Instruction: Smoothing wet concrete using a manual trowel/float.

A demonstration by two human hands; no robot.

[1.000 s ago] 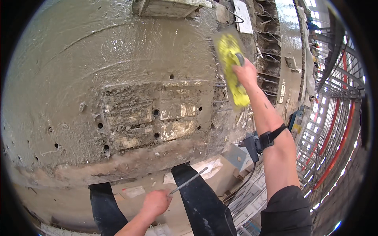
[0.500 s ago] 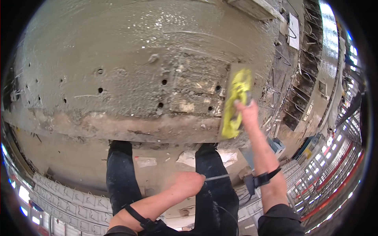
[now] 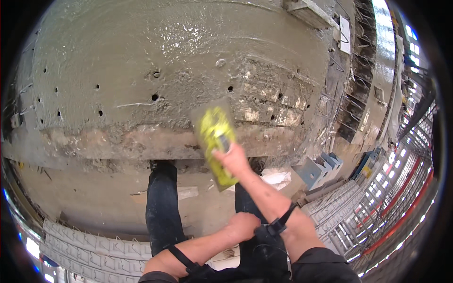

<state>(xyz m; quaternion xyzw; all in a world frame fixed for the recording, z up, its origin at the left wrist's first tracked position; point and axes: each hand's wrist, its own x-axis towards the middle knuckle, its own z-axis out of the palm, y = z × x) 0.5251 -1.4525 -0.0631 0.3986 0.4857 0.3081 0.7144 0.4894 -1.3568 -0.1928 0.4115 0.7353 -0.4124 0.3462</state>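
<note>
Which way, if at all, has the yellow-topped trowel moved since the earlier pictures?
Yes. The yellow-topped trowel, in the right hand, has moved left, from the right side of the rough patch to its left side.

From the person's head, on the near side of the wet concrete slab (image 3: pixel 127 52), the fisheye camera looks steeply down, close by, its view reaching beyond the slab's right side.

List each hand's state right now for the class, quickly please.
Left hand: closed, fingers curled in; whether it grips anything cannot be told.
Right hand: closed, holding the yellow hand float by its handle.
</note>
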